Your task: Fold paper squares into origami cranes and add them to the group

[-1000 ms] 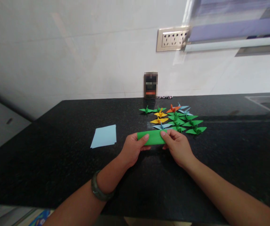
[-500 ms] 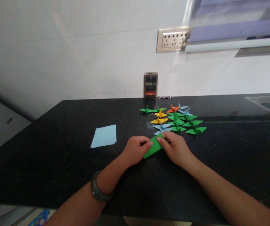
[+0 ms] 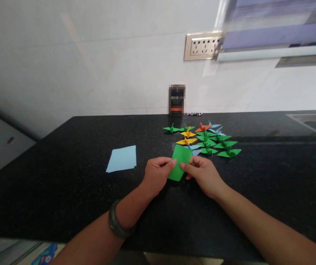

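Note:
Between my two hands is a piece of green origami paper [image 3: 180, 156], tilted upright above the dark counter. My left hand [image 3: 158, 173] pinches its left edge, thumb on the near face. From the other side my right hand [image 3: 203, 171] grips the right edge, its thumb also pressed on the face. The fingers behind the sheet are partly hidden. Just beyond it stand several folded paper cranes: green ones [image 3: 207, 143], yellow ones [image 3: 187, 140], an orange one [image 3: 202, 127] and light blue ones [image 3: 195, 149], partly covered by the green paper.
A small stack of light blue paper squares [image 3: 122, 159] lies left of my hands on the black countertop [image 3: 64, 191]. Against the wall stands a phone-like dark object [image 3: 177, 100], blurred out, with a beaded strap [image 3: 193, 114] beside it. A socket panel [image 3: 202, 46] is above.
The green paper has turned from a slanted, narrow strip to a more upright, wider-looking piece. Both hands have shifted slightly and still hold it.

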Motion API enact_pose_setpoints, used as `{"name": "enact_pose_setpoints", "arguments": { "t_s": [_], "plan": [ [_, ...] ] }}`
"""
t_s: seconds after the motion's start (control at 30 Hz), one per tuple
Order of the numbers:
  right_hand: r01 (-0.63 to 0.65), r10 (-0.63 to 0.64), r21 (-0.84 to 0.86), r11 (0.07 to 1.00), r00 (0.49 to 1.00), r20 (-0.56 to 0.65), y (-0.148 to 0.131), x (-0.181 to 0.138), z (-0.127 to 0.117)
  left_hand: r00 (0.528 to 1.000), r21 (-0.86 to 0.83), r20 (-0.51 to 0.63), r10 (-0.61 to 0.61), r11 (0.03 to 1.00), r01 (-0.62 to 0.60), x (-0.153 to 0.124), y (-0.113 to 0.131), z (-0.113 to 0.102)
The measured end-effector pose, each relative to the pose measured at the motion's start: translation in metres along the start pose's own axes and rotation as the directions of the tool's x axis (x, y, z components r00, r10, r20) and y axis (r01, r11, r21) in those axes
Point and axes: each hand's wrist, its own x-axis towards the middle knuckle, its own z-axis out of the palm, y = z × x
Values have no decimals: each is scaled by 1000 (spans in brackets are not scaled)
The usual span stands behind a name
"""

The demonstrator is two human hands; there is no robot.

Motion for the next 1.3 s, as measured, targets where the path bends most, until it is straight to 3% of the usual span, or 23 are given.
{"name": "enact_pose_setpoints", "arguments": {
  "t_s": [0.13, 0.23, 0.3, 0.37, 0.47, 0.53, 0.6, 0.8, 0.9, 0.97, 1.07, 1.17, 1.3],
  "plan": [
    [4, 3, 92, 996, 997, -71, 2, 2, -2, 999, -37, -6, -33, 999, 33, 1, -3, 1],
    [8, 13, 167, 986, 992, -122, 5, 2, -3, 993, 40, 108, -56, 998, 52, -1, -3, 2],
    [30, -16, 99, 995, 990, -140, 5, 3, -6, 982, 107, 174, -68, 993, 49, -1, -3, 2],
    [97, -109, -107, 990, 989, -104, 3, 3, -11, 989, 145, 144, -19, 989, -2, -1, -2, 0],
    [320, -315, -500, 805, 944, 97, -1, 2, -16, 984, 270, 10, 179, 947, -175, 0, 2, -4],
    [458, -398, -608, 648, 885, 242, -4, 1, -16, 951, 418, 123, 284, 855, -309, 1, 5, -6],
    [536, -436, -647, 543, 838, 329, -4, -1, -15, 923, 508, 259, 284, 773, -381, 1, 7, -7],
    [591, -442, -675, 442, 798, 409, -4, -1, -16, 884, 643, 386, 264, 610, -463, 5, 10, -13],
    [574, -444, -710, 408, 804, 394, -4, 2, -21, 887, 717, 352, 298, 523, -461, 11, 13, -23],
    [552, -448, -738, 389, 813, 372, -5, 3, -23, 903, 789, 271, 335, 460, -407, 14, 15, -28],
    [549, -460, -746, 377, 810, 364, -5, 2, -23, 908, 762, 184, 378, 529, -374, 13, 16, -27],
    [580, -471, -714, 392, 793, 385, -5, -1, -18, 889, 657, 385, 247, 604, -452, 7, 14, -20],
    [566, -447, -719, 403, 807, 385, -7, -1, -15, 902, 669, 351, 250, 607, -428, 6, 12, -19]
  ]
}}
